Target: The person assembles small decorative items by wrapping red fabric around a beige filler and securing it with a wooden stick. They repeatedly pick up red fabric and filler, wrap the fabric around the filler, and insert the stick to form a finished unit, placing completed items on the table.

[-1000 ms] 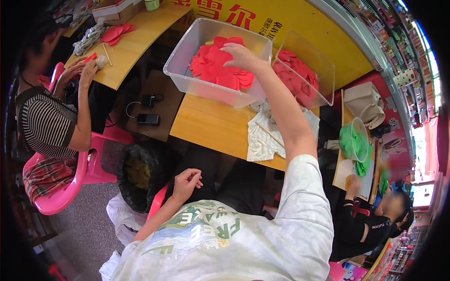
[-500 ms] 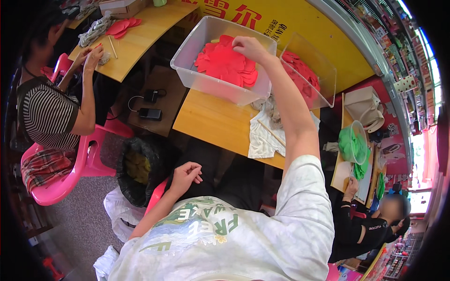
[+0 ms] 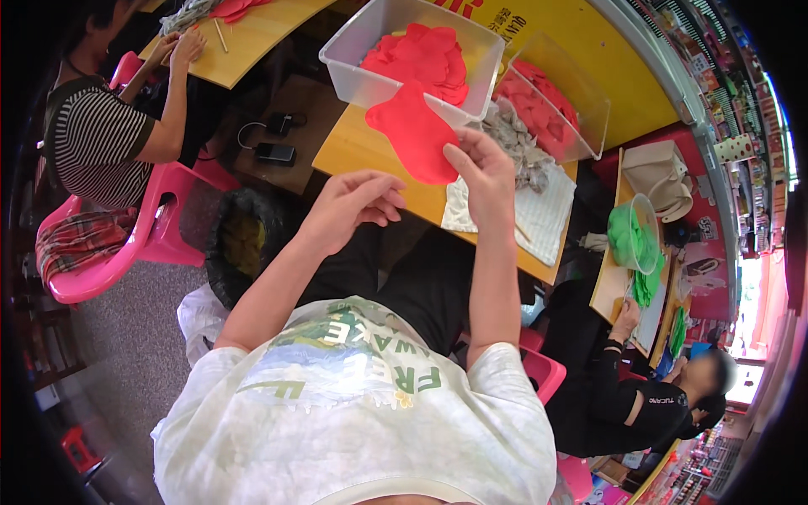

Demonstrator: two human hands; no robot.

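Observation:
My right hand [image 3: 483,172] pinches a thin, flat red piece with rounded lobes [image 3: 411,135] by its lower right edge. The piece hangs over the front of the wooden table. My left hand [image 3: 360,206] is beside it, touching nothing, its fingers loosely bent and apart. Behind the held piece, a clear plastic bin [image 3: 353,71] contains a heap of similar red pieces [image 3: 425,63]. A second clear bin [image 3: 589,126] to the right holds more red pieces [image 3: 543,105]. Grey crumpled cloth or gloves [image 3: 523,143] and a white cloth [image 3: 539,210] lie near my right hand.
The yellow wooden table [image 3: 345,147] runs in front of me. A black bag-lined bin [image 3: 231,252] stands on the floor at left, by a pink chair [image 3: 151,227]. One person works at left, another at right near a tub of green pieces [image 3: 627,240].
My right hand has come back from the bin toward me, bringing out a red piece. My left hand has risen from my lap toward it.

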